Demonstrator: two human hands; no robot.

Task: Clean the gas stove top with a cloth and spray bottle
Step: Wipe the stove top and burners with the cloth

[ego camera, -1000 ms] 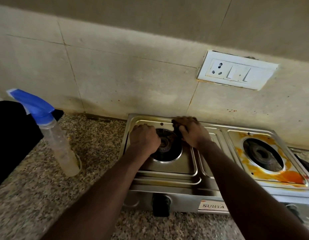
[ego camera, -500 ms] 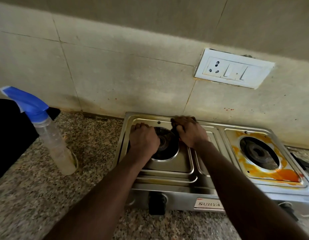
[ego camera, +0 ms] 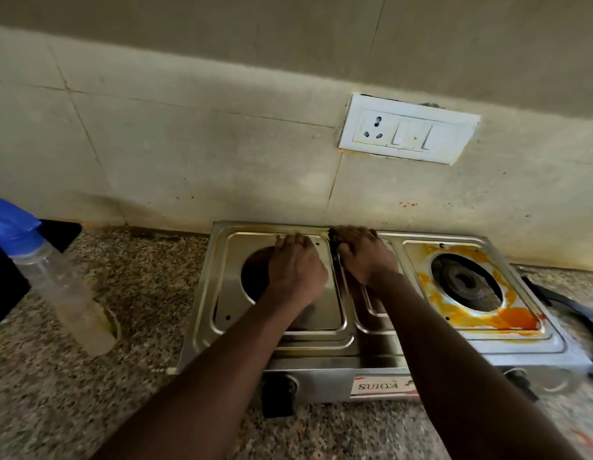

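Note:
The steel two-burner gas stove (ego camera: 321, 346) stands on a speckled granite counter against the wall. My left hand (ego camera: 296, 270) lies over the left burner opening (ego camera: 253, 277), fingers reaching the plate's rear edge, with nothing seen in it. Close beside it, my right hand (ego camera: 365, 257) presses a dark cloth (ego camera: 335, 252) onto the ridge between the left plate and the middle panel. The right burner plate is smeared with orange stains (ego camera: 507, 318) around its burner (ego camera: 464, 282). The spray bottle (ego camera: 66, 293), clear with a blue trigger head, stands on the counter left of the stove.
A black object (ego camera: 6, 277) sits at the far left behind the bottle. A black curved pan support (ego camera: 570, 310) lies on the counter right of the stove. A white switch and socket plate (ego camera: 408, 129) is on the tiled wall. Black knobs (ego camera: 277, 395) face me.
My left hand has slid from the left side of the burner to lie across it, fingers stretched toward the back. My right hand stays at the rear centre with the cloth.

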